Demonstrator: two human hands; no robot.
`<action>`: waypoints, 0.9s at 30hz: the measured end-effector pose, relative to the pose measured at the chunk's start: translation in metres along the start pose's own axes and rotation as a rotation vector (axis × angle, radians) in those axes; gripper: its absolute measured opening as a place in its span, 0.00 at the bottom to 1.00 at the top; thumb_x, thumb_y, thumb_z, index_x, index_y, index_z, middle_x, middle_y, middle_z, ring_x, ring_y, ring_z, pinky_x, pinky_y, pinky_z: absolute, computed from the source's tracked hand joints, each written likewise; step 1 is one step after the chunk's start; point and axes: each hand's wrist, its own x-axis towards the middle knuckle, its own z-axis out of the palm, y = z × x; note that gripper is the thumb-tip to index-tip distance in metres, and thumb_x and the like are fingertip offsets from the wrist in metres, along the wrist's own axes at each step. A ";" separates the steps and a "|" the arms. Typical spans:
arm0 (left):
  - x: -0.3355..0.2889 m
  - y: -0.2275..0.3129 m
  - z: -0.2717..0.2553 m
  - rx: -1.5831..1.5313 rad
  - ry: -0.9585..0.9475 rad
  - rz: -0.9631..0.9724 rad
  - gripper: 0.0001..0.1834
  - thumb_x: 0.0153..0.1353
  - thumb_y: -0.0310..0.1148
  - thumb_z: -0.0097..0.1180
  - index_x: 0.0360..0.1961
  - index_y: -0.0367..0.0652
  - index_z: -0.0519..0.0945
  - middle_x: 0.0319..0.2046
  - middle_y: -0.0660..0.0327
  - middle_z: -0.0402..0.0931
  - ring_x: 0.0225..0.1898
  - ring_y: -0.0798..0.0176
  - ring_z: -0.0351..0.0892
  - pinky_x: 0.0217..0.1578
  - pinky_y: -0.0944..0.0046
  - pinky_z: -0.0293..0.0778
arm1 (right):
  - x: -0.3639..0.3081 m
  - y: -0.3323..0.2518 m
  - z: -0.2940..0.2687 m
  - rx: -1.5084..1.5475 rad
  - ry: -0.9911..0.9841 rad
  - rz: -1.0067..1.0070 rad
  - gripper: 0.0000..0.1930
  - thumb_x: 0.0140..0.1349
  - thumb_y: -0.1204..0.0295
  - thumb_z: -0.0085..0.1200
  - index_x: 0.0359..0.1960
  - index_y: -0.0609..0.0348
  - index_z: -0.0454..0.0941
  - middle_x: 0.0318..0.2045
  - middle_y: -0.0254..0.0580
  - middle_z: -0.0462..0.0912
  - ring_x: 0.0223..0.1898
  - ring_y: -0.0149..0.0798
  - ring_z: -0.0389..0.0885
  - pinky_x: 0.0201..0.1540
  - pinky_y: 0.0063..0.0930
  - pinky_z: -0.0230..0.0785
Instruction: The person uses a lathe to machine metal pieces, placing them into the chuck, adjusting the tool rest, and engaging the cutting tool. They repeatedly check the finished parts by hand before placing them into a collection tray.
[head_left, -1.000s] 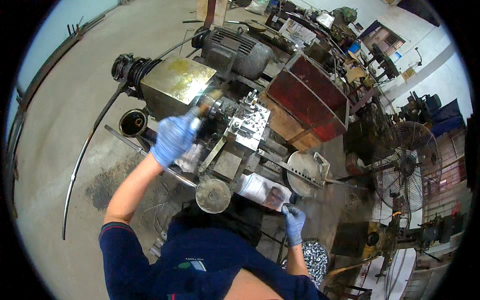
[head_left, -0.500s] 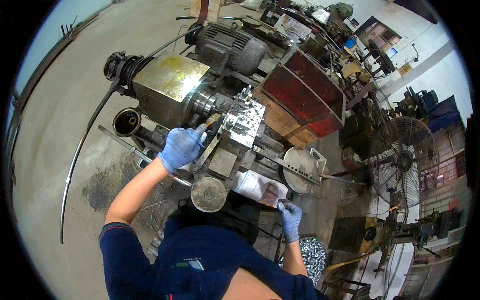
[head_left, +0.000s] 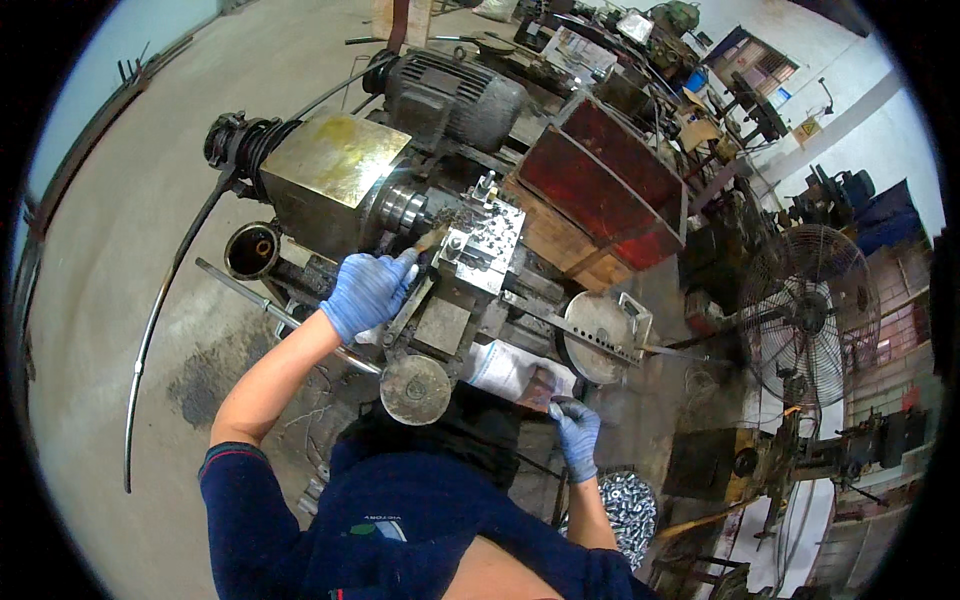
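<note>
My left hand [head_left: 370, 292], in a blue knit glove, is closed around a small brush [head_left: 431, 240]. The brush's tan bristle end sits between the lathe chuck [head_left: 404, 210] and the metal tool block [head_left: 484, 246], which is sprinkled with dark chips. Most of its handle is hidden by my fingers. My right hand [head_left: 576, 436], gloved the same way, is held low at the right with its fingers curled together. Its fingertips are by the corner of a white printed sack [head_left: 508, 372]; what they hold, if anything, is too small to make out.
A round metal handwheel [head_left: 415, 390] stands close in front of me, and a larger disc [head_left: 597, 338] lies to its right. Behind are a motor [head_left: 450, 95] and a red metal bin [head_left: 600, 180]. Shiny metal parts [head_left: 625, 510] fill a container beside my right forearm. A big fan [head_left: 808, 312] stands right.
The brush end has shifted slightly right and up by the chuck, with my left hand following a little. My right hand stays nearly in place. The whole view has drifted slightly.
</note>
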 end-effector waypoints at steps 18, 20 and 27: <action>0.015 -0.084 -0.067 0.232 0.046 -0.231 0.18 0.60 0.45 0.46 0.48 0.51 0.75 0.21 0.55 0.75 0.21 0.54 0.76 0.23 0.56 0.69 | 0.030 -0.049 -0.042 0.035 0.115 -0.004 0.10 0.47 0.72 0.64 0.26 0.66 0.78 0.23 0.31 0.78 0.25 0.23 0.70 0.29 0.18 0.65; 0.016 -0.085 -0.070 0.211 -0.001 -0.226 0.19 0.61 0.46 0.46 0.49 0.51 0.74 0.20 0.55 0.75 0.22 0.54 0.76 0.23 0.57 0.68 | 0.039 -0.040 -0.057 -0.121 0.145 -0.037 0.09 0.48 0.72 0.63 0.26 0.66 0.78 0.23 0.31 0.78 0.25 0.23 0.70 0.29 0.17 0.64; -0.087 -0.110 -0.094 -0.457 0.587 -0.866 0.17 0.63 0.40 0.47 0.44 0.40 0.78 0.19 0.69 0.70 0.22 0.76 0.67 0.23 0.72 0.64 | 0.064 -0.021 -0.108 -0.188 0.312 -0.129 0.10 0.49 0.72 0.63 0.21 0.66 0.76 0.19 0.28 0.74 0.23 0.23 0.66 0.28 0.20 0.62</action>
